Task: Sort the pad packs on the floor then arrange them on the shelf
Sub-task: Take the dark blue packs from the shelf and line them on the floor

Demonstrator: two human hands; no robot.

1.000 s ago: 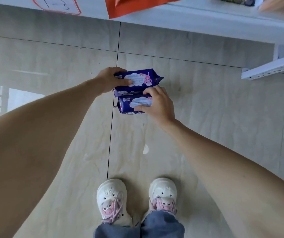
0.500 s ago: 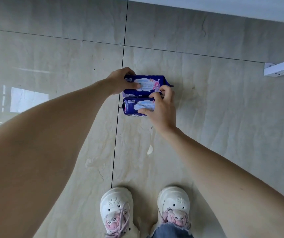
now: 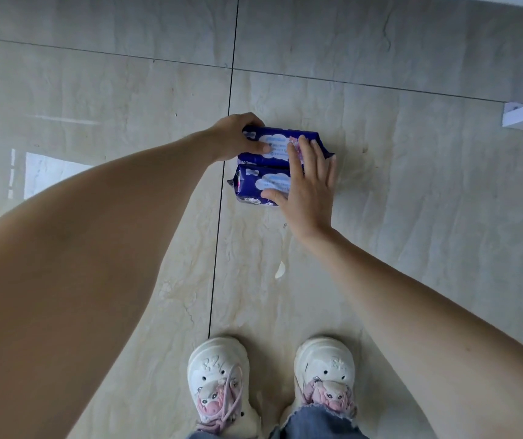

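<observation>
White shoes [image 3: 269,384] stand on beige tiled floor [image 3: 412,217]

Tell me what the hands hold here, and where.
The left hand grips the far pack at its left end. The right hand lies flat across the right ends of both packs, near pack included, gripping neither.

Dark blue pad packs [image 3: 272,166] with white clouds; beige marbled floor [image 3: 412,217]; white shoes [image 3: 219,384].

You see bright, even daylight; a window reflection glares on the glossy floor [image 3: 95,90] at left. Wide-angle distortion swells the near forearms; focus stays sharp.
</observation>
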